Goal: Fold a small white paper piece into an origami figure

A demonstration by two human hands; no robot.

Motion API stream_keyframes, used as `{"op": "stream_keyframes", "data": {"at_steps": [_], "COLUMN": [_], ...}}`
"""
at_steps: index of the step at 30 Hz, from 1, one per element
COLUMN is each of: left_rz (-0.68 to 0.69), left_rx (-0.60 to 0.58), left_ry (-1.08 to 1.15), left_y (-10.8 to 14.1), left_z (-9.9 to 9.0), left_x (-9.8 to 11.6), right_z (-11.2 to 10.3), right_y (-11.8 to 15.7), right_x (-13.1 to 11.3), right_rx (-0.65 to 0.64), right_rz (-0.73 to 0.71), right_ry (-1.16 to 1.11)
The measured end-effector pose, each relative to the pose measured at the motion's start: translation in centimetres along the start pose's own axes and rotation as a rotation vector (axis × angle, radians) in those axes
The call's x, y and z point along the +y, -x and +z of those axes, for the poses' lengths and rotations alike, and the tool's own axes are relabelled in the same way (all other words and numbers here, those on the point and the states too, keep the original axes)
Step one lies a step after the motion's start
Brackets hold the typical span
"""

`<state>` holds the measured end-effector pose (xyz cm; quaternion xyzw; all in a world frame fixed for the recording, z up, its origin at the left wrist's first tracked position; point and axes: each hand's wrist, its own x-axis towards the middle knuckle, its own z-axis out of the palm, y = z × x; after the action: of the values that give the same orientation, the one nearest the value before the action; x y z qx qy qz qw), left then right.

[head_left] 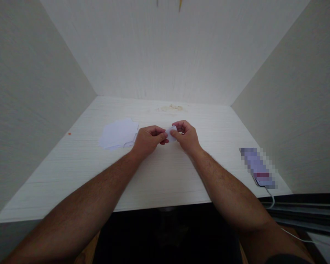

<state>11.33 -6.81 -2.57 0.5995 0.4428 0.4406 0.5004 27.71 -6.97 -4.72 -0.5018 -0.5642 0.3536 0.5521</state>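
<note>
A small piece of white paper is held between my two hands, just above the table. My left hand pinches its left edge between thumb and fingers. On the other side, my right hand grips it with the thumb lying over its face and the fingers behind. Whether the paper is folded, I cannot tell. Left of my left hand lies a loose pile of white paper sheets with uneven, overlapping edges; my left hand hides part of its right end.
The pale wood-grain table is boxed in by panels at the back and both sides. A phone, its screen blurred, lies at the right with a white cable running off the edge. A tan smudge marks the back; an orange spot sits far left.
</note>
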Motion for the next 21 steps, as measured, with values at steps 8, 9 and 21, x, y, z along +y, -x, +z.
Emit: {"op": "stream_keyframes", "data": {"at_steps": [8,9,21], "left_rz": [-0.012,-0.012,0.022], "left_rx": [0.01,0.012,0.055], "left_ry": [-0.013,-0.011,0.002], "left_y": [0.03,0.02,-0.35], "left_z": [0.04,0.04,-0.1], "left_x": [0.12,0.13,-0.31], "right_z": [0.13,0.15,0.14], "right_y": [0.11,0.1,0.05], "right_x": [-0.07,-0.05,0.26], "right_rx": [0.007,0.008,-0.039], "right_rz": [0.0,-0.005,0.004], "right_ry": [-0.02,-0.023,-0.097]}}
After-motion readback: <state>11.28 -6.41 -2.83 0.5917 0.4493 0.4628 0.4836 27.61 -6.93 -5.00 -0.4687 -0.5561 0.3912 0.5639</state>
